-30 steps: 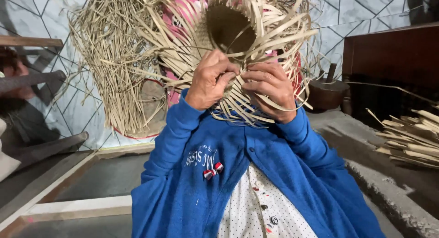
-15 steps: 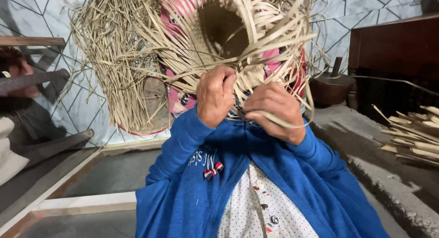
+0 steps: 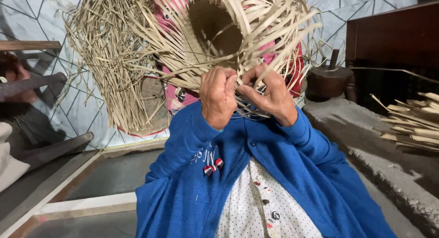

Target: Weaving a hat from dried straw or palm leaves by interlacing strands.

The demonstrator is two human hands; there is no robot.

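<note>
Pale tiled wall (image 3: 27,18) with dark lines fills the background, beside a dark wooden cabinet (image 3: 393,46). Looking down, I hold a half-woven straw basket (image 3: 215,32) up before me. My left hand (image 3: 218,95) is fisted around its loose strips; my right hand (image 3: 270,94) pinches strips just beside it. More strips (image 3: 411,123) lie at right.

The half-woven straw basket (image 3: 215,32) runs past the top edge; behind it, a pink cloth (image 3: 171,96) is mostly hidden.
</note>
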